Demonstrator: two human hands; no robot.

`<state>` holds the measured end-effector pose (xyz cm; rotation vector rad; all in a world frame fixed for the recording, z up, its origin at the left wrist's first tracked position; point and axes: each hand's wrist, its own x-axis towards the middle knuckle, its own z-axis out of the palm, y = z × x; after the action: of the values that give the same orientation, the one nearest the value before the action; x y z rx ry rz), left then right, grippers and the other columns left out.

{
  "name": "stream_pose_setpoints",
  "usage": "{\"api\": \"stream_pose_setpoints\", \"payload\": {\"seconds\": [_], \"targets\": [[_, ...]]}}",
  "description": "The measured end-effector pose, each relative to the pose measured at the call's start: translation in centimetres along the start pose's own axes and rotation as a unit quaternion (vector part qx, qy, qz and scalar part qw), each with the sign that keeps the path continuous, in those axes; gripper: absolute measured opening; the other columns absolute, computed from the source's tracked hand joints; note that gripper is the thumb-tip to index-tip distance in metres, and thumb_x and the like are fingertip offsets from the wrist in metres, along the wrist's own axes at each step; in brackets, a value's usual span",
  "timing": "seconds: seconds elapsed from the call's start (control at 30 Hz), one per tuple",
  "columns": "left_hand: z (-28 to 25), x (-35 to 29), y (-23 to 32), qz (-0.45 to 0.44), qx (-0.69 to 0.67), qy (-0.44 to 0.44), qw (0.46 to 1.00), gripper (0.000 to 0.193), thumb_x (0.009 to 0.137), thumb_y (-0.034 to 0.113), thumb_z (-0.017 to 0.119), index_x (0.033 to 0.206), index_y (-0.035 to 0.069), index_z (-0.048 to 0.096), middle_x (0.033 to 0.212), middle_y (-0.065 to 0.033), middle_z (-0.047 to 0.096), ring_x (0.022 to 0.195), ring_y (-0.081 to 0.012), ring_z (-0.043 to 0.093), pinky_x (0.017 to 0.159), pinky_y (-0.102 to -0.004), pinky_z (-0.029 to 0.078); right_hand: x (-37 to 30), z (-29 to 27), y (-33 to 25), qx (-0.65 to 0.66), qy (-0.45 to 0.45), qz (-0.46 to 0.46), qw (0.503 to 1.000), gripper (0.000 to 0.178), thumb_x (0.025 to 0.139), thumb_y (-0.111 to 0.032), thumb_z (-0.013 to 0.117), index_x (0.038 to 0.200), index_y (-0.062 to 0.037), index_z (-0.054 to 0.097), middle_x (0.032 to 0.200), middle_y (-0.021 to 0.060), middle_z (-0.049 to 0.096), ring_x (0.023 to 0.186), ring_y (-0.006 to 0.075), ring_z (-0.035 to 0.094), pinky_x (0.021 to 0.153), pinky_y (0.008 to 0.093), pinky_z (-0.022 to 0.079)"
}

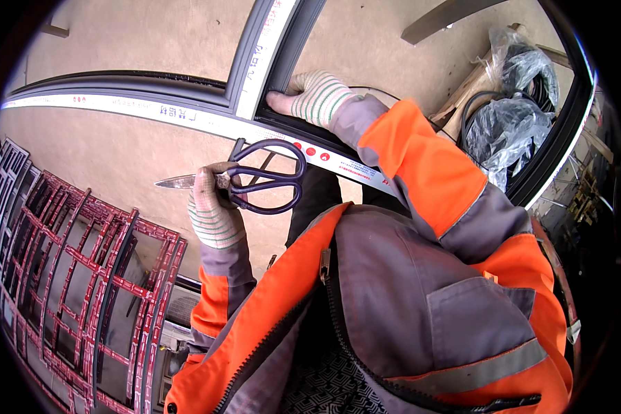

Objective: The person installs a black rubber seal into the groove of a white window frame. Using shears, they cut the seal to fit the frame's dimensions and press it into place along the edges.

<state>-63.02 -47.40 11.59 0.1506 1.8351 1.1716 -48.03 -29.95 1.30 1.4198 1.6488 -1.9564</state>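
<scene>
A pair of scissors (255, 181) with dark looped handles is in my left hand (212, 207), which wears a striped knit glove. My fingers close around its pivot, and the blades point left. My right hand (315, 99), gloved alike, is at the inner corner of a dark window frame (245, 86) faced with white printed film. Its fingers are bent and pressed to the frame where the upright bar meets the lower rail. A thin black strip (386, 92) comes out from behind this hand and runs right. What lies under the fingertips is hidden.
Red-and-white wrapped frames (93, 265) are stacked at the lower left. Past the frame's right part lie clear plastic bags (510, 131) with black coils, beside a wooden piece (466, 93). A curved dark profile (448, 19) lies at the top right on the floor (152, 34).
</scene>
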Motion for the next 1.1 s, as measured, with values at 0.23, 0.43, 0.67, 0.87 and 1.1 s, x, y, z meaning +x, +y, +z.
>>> {"api": "stream_pose_setpoints", "payload": {"seconds": [0.23,0.43,0.67,0.87,1.1], "targets": [[-0.2,-0.2,-0.1,0.001,-0.016,-0.002,1.000,0.050,0.097,0.044,0.048,0.096,-0.003,0.066,0.071,-0.0037,0.060,0.059,-0.0103,0.052,0.053,-0.0224,0.039,-1.7,-0.6,-0.1,-0.055,0.019,-0.036,0.998,0.045,0.088,-0.043,0.067,0.107,-0.0015,0.071,0.096,0.0189,0.072,0.089,0.0296,0.070,0.082,0.0365,0.052],[0.4,-0.6,0.0,0.000,-0.002,-0.009,1.000,0.050,0.098,0.043,0.047,0.095,-0.002,0.067,0.071,-0.0032,0.059,0.059,-0.0100,0.051,0.054,-0.0221,0.038,-1.9,-0.4,-1.2,-0.147,0.065,-0.045,0.986,0.046,0.090,-0.045,0.063,0.106,-0.0026,0.071,0.092,0.0206,0.071,0.089,0.0347,0.069,0.080,0.0393,0.053],[0.5,-1.1,0.4,0.008,-0.003,-0.007,1.000,0.049,0.098,0.042,0.047,0.095,-0.002,0.067,0.071,-0.0034,0.059,0.059,-0.0101,0.050,0.054,-0.0225,0.038,-2.3,-0.9,-0.6,-0.140,0.031,-0.038,0.989,0.045,0.091,-0.045,0.062,0.107,-0.0040,0.070,0.095,0.0204,0.070,0.092,0.0361,0.068,0.082,0.0412,0.052],[0.9,-1.6,0.8,0.014,0.004,-0.015,1.000,0.049,0.098,0.042,0.047,0.095,-0.002,0.067,0.071,-0.0034,0.058,0.057,-0.0101,0.051,0.053,-0.0221,0.039,-3.6,-1.6,-0.5,-0.131,0.020,-0.019,0.991,0.043,0.092,-0.043,0.061,0.115,-0.0068,0.069,0.106,0.0190,0.070,0.101,0.0344,0.066,0.089,0.0410,0.050],[1.2,-2.1,1.0,0.028,0.024,-0.028,0.999,0.051,0.099,0.043,0.045,0.096,-0.002,0.067,0.069,-0.0033,0.057,0.057,-0.0097,0.050,0.052,-0.0215,0.038,-7.8,-3.4,6.2,-0.084,0.032,-0.021,0.996,0.036,0.093,-0.034,0.063,0.117,-0.0081,0.067,0.104,0.0174,0.070,0.099,0.0319,0.066,0.090,0.0377,0.049]]}}
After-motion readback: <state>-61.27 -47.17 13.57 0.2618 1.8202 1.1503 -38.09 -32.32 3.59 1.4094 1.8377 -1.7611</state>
